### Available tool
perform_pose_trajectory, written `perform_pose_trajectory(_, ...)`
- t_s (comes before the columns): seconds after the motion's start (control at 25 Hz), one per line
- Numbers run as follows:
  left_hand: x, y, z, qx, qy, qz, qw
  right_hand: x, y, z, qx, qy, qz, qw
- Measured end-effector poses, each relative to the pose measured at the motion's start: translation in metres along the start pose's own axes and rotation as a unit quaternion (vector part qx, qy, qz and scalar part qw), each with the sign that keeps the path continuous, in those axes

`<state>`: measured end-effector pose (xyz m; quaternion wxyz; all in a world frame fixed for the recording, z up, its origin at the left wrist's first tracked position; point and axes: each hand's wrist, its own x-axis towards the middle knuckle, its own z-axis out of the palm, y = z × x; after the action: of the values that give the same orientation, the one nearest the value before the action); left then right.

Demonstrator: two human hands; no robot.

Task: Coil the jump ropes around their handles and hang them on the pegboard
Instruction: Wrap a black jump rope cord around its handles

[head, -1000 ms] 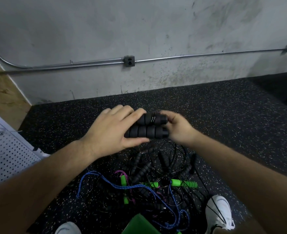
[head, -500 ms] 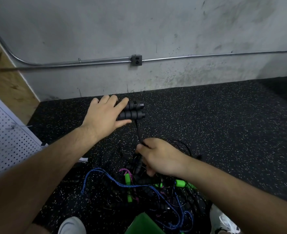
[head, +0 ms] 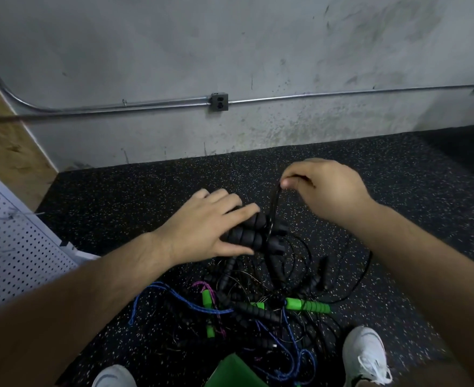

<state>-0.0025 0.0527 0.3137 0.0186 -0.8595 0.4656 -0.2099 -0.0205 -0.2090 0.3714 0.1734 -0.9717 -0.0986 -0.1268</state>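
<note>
hands: two working, left hand [head: 208,227] and right hand [head: 328,188] | black handles [head: 247,236]: two being gripped together | black cord [head: 275,202]: one being pinched | green handles [head: 308,305]: at least three lying tangled | blue rope [head: 174,298]: one | white shoes [head: 365,356]: two | pegboard [head: 15,247]: one

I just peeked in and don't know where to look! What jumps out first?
The two hands in the middle: the left hand holds a pair of black handles side by side, while the right hand pinches a thin black cord just above them. Below, near the white shoes, lies a tangled pile of jump ropes with bright green handles and a blue rope.
</note>
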Motion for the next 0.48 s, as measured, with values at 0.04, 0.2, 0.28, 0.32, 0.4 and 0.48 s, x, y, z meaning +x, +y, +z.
perform_pose_trajectory(0.04,0.002,0.004,-0.004,-0.017,0.011,-0.004,1.0,0.001,0.005,0.006,0.043,-0.028,0.03,0.998)
perform_pose_trajectory(0.2,0.006,0.004,-0.013,-0.07,0.004,-0.076,0.995,-0.012,-0.007,0.045,0.333,-0.118,0.137,0.925)
perform_pose_trajectory(0.28,0.007,-0.002,-0.008,-0.035,0.002,-0.11,0.993,-0.025,-0.022,0.069,0.356,-0.161,0.161,0.906)
perform_pose_trajectory(0.32,0.007,-0.005,-0.005,-0.013,0.004,-0.123,0.992,-0.031,-0.029,0.079,0.341,-0.179,0.157,0.909)
perform_pose_trajectory(0.4,0.007,-0.01,0.002,0.015,0.002,-0.16,0.987,-0.042,-0.041,0.091,0.32,-0.219,0.135,0.912)
perform_pose_trajectory(0.48,0.006,-0.018,0.007,0.033,-0.009,-0.195,0.98,-0.047,-0.054,0.09,0.309,-0.257,0.124,0.907)
